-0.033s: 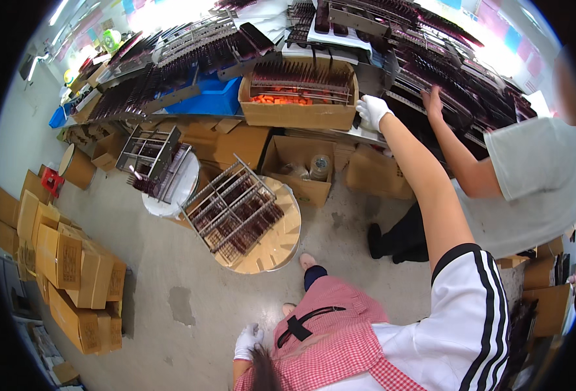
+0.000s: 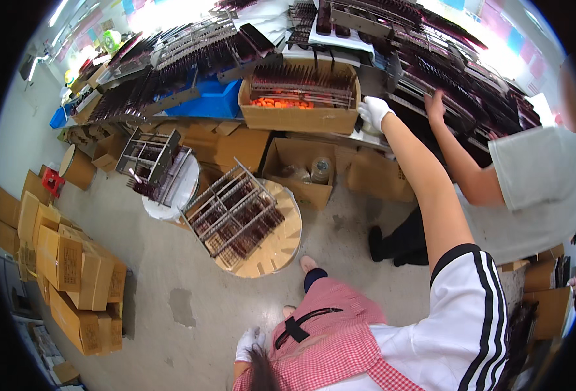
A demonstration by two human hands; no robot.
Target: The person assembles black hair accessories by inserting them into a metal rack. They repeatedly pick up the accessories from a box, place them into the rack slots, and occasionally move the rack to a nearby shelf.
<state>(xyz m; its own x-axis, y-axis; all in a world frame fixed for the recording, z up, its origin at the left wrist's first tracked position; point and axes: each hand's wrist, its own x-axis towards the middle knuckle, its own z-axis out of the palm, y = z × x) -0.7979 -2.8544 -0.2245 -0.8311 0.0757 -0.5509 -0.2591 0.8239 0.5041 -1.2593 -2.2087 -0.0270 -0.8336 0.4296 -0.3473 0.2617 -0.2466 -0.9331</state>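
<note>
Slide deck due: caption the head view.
Gloved right hand beside cardboard box; gloved left hand beside red checked apron.

I see white gloves [image 2: 374,115] on both hands [image 2: 250,344], a black-striped white sleeve [image 2: 456,306] behind the right, a red-checked apron [image 2: 346,360].

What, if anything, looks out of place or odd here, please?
The cardboard boxes on the left are piled unevenly, lying at odd angles to one another. The metal rack sits askew on the round top, overhanging its left edge. The floor has a dark patch; I cannot tell whether it is a stain or damage.
</note>
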